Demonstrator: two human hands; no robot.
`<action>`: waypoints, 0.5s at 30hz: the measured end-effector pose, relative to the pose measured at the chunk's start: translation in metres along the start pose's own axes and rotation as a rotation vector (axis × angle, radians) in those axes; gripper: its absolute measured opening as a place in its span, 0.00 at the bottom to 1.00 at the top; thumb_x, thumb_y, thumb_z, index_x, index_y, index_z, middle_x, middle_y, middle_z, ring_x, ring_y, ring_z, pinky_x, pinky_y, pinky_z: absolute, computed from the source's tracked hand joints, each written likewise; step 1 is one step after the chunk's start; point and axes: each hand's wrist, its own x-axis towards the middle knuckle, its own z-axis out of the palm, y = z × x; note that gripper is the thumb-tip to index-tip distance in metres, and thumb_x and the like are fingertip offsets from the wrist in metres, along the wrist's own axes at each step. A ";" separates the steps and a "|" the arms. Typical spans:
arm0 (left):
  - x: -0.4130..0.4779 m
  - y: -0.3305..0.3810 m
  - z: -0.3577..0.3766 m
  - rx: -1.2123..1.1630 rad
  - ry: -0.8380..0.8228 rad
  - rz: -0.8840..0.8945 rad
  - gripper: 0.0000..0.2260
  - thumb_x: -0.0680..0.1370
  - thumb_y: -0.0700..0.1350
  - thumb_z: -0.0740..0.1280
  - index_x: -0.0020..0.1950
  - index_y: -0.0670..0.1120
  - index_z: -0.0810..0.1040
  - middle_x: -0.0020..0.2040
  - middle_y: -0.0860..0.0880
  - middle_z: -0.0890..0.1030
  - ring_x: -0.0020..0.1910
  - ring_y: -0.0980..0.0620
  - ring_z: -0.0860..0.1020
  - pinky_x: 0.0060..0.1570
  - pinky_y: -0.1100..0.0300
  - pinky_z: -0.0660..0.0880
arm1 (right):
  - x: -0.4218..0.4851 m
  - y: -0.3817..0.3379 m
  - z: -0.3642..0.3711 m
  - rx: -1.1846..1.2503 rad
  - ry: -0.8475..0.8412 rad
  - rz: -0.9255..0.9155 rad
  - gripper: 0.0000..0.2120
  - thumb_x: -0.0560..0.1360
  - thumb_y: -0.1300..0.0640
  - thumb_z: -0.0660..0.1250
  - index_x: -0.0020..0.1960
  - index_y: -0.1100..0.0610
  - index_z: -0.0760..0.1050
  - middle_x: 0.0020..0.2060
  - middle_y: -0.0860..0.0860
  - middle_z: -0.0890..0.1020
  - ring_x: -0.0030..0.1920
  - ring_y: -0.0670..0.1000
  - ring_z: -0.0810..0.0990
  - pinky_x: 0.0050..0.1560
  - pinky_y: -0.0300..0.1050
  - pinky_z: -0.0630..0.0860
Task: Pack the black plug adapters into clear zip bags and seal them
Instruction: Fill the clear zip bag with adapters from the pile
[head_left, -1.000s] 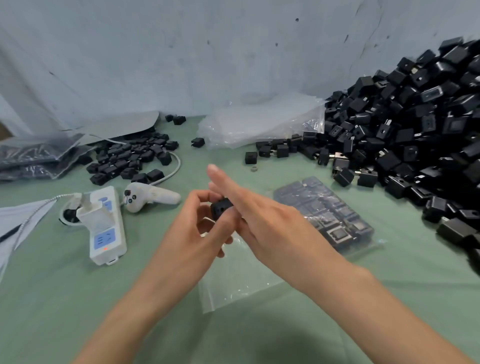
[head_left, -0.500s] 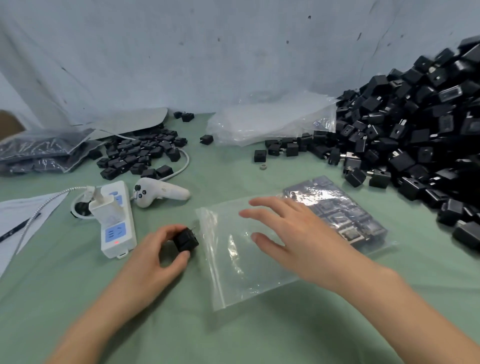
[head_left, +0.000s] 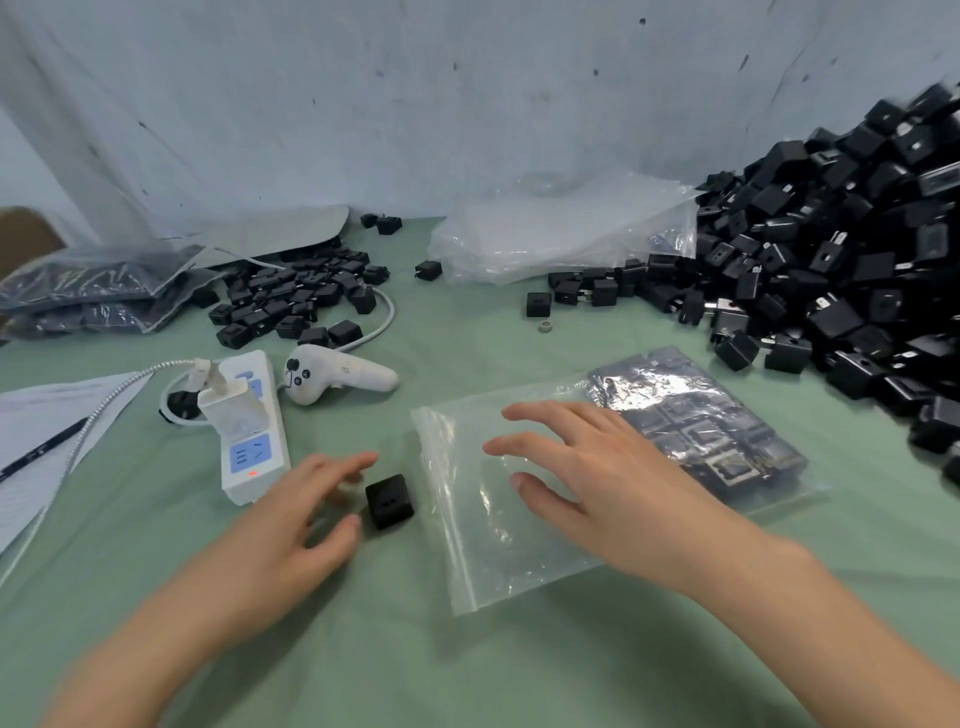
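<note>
a single black plug adapter (head_left: 389, 501) sat on the green-covered counter (head_left: 363, 649), its two-slot face turned toward the camera, between the left hand (head_left: 291, 525) and the zip edge of an empty clear zip bag (head_left: 467, 530), apart from the bag. the left hand's grip was wide and held nothing: its fingers were spread and reached past the far side of the adapter, with the thumb tip just beside the block's near left corner; the hand was blurred, so whether the thumb actually touched it could not be told. the right hand (head_left: 613, 493) lay over the empty bag with its fingers splayed and straight, its grip likewise wide and round nothing, the palm above the plastic. the far right corner of that bag overlapped a filled zip bag (head_left: 696, 415) packed flat with adapters. a large heap of loose adapters (head_left: 831, 270) rose along the right side against the pale backdrop, and a smaller pile of adapters (head_left: 296, 301) lay at the back left. beside the left hand stood a white power strip (head_left: 249, 431) with a charger plugged in and a small red light lit, and just behind it lay a white handheld controller (head_left: 332, 376). crumpled clear plastic bags (head_left: 561, 228) sat at the back centre, and more filled bags (head_left: 88, 291) were stacked at the far left.
</note>
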 end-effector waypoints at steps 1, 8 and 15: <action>0.000 0.000 0.001 0.042 0.010 0.055 0.23 0.79 0.45 0.67 0.69 0.66 0.67 0.63 0.69 0.72 0.64 0.66 0.71 0.64 0.67 0.67 | 0.001 -0.001 0.000 -0.005 -0.001 -0.002 0.18 0.84 0.44 0.55 0.73 0.38 0.66 0.75 0.40 0.63 0.73 0.45 0.59 0.70 0.35 0.47; 0.007 0.011 0.009 0.142 -0.010 0.169 0.22 0.73 0.64 0.58 0.68 0.65 0.68 0.55 0.68 0.71 0.61 0.65 0.68 0.62 0.70 0.62 | 0.006 -0.007 0.004 -0.004 -0.026 -0.025 0.19 0.83 0.46 0.56 0.74 0.41 0.66 0.74 0.42 0.66 0.72 0.45 0.60 0.72 0.36 0.48; 0.010 0.013 0.010 0.143 -0.022 0.213 0.19 0.72 0.68 0.61 0.62 0.69 0.72 0.50 0.63 0.73 0.57 0.59 0.71 0.59 0.64 0.66 | 0.007 -0.011 0.007 -0.016 -0.042 -0.037 0.21 0.83 0.47 0.56 0.76 0.44 0.65 0.74 0.45 0.68 0.73 0.49 0.64 0.75 0.41 0.51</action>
